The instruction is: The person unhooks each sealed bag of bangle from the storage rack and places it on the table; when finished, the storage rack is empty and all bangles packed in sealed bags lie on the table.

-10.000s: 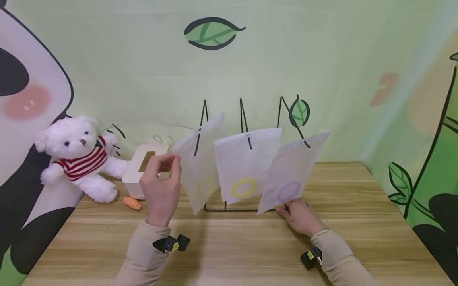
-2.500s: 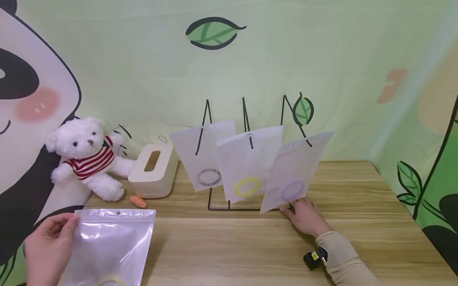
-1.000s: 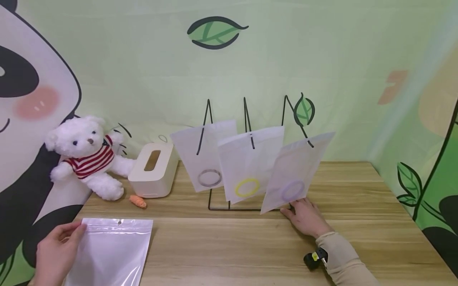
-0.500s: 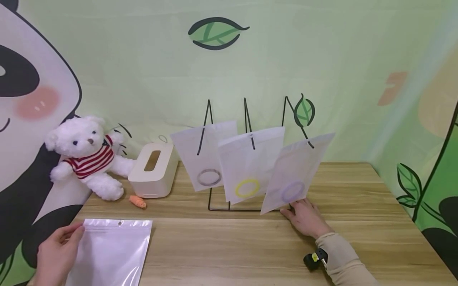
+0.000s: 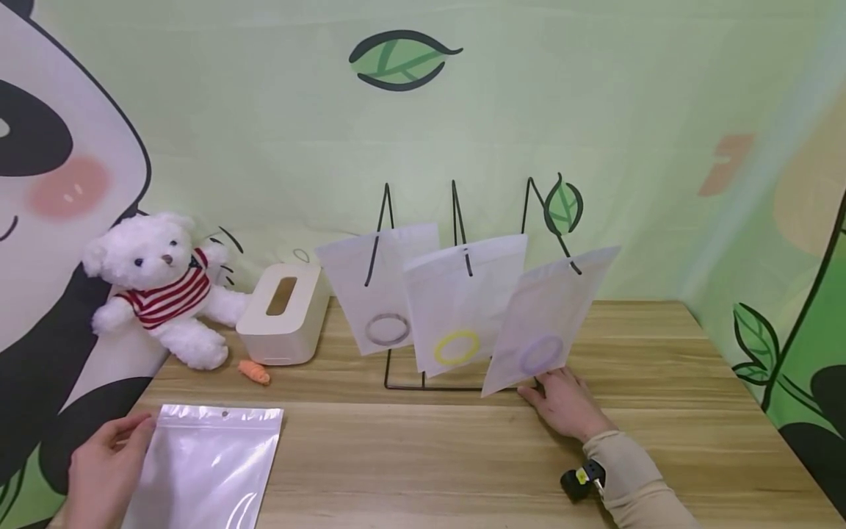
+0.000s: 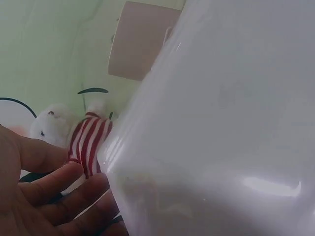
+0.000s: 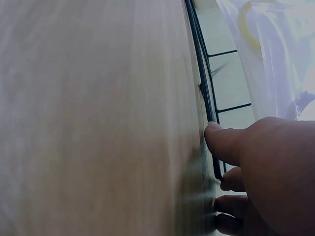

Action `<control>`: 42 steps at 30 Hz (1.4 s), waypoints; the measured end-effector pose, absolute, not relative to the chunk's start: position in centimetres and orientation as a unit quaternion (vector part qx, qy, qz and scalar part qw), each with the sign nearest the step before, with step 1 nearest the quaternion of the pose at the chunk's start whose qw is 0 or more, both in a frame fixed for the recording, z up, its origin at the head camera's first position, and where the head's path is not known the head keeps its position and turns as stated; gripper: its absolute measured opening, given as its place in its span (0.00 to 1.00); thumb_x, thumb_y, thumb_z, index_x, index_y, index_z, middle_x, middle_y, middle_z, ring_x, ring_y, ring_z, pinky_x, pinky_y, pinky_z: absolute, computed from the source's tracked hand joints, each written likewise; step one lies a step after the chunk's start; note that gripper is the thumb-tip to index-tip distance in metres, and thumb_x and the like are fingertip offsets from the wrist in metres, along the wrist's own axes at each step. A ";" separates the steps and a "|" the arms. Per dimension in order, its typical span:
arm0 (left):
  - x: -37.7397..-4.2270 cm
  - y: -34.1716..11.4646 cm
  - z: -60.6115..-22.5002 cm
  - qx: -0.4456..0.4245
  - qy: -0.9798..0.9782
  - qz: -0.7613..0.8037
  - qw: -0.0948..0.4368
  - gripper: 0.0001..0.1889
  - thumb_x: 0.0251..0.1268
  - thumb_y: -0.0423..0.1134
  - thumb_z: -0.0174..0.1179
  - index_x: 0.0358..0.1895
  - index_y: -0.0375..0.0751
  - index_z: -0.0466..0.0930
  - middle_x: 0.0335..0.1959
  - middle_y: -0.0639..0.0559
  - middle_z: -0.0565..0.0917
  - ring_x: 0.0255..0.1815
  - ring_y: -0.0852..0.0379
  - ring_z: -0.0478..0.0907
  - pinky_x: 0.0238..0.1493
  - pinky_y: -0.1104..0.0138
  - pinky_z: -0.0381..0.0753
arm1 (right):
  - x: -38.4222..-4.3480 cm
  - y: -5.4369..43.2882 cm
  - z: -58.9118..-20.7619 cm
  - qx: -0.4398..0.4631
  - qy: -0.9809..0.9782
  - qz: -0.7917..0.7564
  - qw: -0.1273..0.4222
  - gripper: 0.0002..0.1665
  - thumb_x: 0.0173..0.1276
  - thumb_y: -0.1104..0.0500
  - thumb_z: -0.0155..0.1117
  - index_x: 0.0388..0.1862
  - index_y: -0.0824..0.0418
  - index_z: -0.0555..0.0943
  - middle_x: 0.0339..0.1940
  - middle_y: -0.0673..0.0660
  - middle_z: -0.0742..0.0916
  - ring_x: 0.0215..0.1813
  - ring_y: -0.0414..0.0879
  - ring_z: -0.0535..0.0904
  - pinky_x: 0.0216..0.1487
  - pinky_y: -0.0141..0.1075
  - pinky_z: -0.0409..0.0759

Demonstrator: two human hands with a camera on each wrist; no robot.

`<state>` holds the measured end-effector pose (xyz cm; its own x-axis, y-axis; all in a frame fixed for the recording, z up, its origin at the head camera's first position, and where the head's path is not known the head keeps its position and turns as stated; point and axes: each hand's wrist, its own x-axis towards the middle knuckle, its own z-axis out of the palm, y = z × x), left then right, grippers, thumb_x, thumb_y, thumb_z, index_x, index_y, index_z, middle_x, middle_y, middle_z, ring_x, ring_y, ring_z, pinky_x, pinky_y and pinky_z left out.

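My left hand (image 5: 109, 466) is beside the upper left corner of a shiny white zip bag (image 5: 208, 463) at the table's front left. In the left wrist view, thumb and forefinger are bare, with the bag (image 6: 216, 118) to their right. My right hand (image 5: 568, 404) grips the front right corner of a black wire rack (image 5: 423, 388), its thumb (image 7: 224, 140) on the base rod. From the rack's hooks hang a left bag (image 5: 380, 283) showing a grey ring, a middle bag (image 5: 465, 297) showing a yellow ring, and a right bag (image 5: 551, 312) showing a purple ring.
A white teddy bear (image 5: 161, 301) in a striped shirt sits at the back left. Beside it stands a cream tissue box (image 5: 280, 338), and a small orange carrot-like piece (image 5: 254, 372) lies in front. A leaf-printed cloth (image 5: 628, 110) hangs behind the wooden table (image 5: 423, 455).
A bag showing a yellow ring left the left hook and came down to the front left. My left hand has let go of its corner. The right hand stays on the rack.
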<state>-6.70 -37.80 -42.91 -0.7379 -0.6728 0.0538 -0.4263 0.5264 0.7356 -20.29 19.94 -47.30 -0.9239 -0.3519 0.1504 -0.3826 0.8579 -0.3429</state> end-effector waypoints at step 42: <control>-11.6 -26.3 -36.0 0.104 -0.876 -0.407 0.237 0.19 0.75 0.45 0.51 0.56 0.34 0.77 0.51 0.39 0.81 0.50 0.46 0.77 0.43 0.66 0.74 | -20.3 19.6 -47.5 0.182 -0.964 0.187 0.046 0.28 0.74 0.48 0.56 0.64 0.66 0.75 0.63 0.68 0.75 0.65 0.67 0.68 0.56 0.71 0.64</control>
